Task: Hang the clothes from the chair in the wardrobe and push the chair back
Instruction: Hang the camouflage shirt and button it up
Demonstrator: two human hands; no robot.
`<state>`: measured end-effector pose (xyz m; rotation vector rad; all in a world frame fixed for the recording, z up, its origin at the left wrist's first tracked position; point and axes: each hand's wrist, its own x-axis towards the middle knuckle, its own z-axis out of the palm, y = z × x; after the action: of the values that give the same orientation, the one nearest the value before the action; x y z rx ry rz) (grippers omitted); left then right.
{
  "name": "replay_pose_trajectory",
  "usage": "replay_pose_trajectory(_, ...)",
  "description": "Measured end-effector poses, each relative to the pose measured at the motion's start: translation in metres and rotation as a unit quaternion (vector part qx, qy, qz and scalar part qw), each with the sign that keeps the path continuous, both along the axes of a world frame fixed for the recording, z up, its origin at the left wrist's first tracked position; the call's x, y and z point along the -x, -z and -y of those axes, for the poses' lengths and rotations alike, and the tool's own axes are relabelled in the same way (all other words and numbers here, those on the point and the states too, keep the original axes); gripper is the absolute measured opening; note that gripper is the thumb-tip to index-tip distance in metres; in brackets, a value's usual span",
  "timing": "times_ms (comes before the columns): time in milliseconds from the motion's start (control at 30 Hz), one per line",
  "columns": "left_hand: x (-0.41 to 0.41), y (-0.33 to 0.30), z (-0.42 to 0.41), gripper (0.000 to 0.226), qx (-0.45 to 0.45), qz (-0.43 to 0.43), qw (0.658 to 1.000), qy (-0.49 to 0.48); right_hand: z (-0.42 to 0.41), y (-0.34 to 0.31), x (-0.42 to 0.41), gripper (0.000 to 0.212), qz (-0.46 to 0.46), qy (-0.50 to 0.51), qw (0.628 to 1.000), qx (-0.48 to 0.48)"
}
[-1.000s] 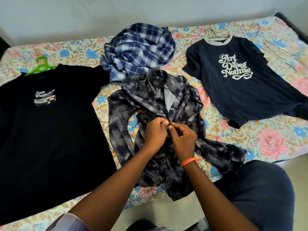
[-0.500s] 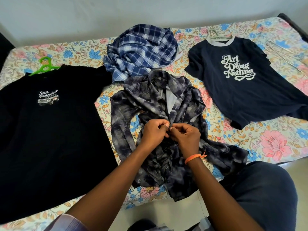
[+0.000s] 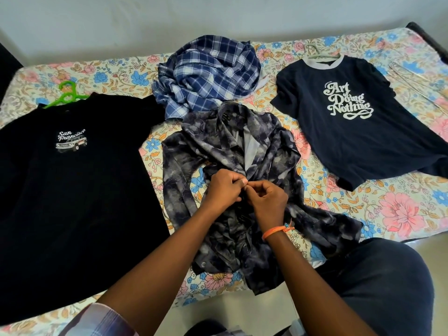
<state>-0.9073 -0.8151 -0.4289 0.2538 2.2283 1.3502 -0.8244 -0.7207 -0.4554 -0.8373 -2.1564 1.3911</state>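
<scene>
The person's left hand [image 3: 224, 189] and right hand [image 3: 268, 198] meet fingertip to fingertip over the front opening of a grey tie-dye button shirt [image 3: 232, 151], each pinching an edge of the fabric, apparently working a button; the button itself is too small to make out. That shirt lies crumpled on the floral bedsheet [image 3: 412, 207] directly in front of the person, and no hanger can be seen in it. To the left lies a black San Francisco T-shirt [image 3: 72, 190] with a green hanger [image 3: 66, 94] through its neck, and to the right a navy Art of Doing Nothing T-shirt [image 3: 351, 122] with a pale hanger [image 3: 322, 53] in its collar, so both look ready to carry. A blue plaid shirt [image 3: 211, 73] sits bunched behind the grey one, apparently not yet dealt with. Judged from this, the task is in its middle: two garments prepared, two left, nothing hung yet. Neither wardrobe nor chair is in view.
</scene>
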Motion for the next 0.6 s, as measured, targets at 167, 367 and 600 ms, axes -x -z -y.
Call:
replay_pose_trajectory(167,0.000,0.010,-0.002,0.009,-0.086,0.115,0.987,-0.076,0.001,-0.004,0.004,0.004,-0.007,0.021,0.984,0.176)
replay_pose_trajectory(367,-0.004,0.018,-0.008,0.020,-0.055,0.099,0.987,-0.110,-0.003,-0.008,0.002,0.022,-0.011,0.017,0.935,0.355)
replay_pose_trajectory(600,-0.008,0.022,-0.006,0.020,-0.077,0.152,0.982,-0.076,-0.008,-0.001,0.003,0.019,-0.001,0.022,0.904,0.426)
